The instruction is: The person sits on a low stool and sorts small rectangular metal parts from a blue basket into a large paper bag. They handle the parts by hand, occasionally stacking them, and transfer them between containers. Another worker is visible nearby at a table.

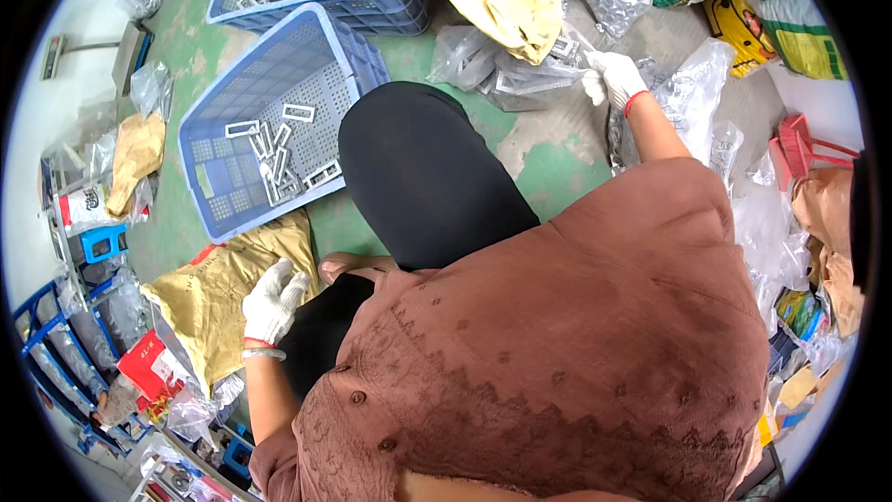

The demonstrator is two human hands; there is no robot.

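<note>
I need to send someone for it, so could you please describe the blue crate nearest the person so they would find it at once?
Start from the green floor ahead of the person's black-clad knee. Two blue crates sit there; the nearer blue crate lies just left of the knee, tilted. Unlike the far crate, which is heaped with metal frames, it holds only a few rectangular frames on its perforated bottom.

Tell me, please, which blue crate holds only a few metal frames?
The nearer blue crate, tilted beside the knee; the farther crate is heaped full.
</note>
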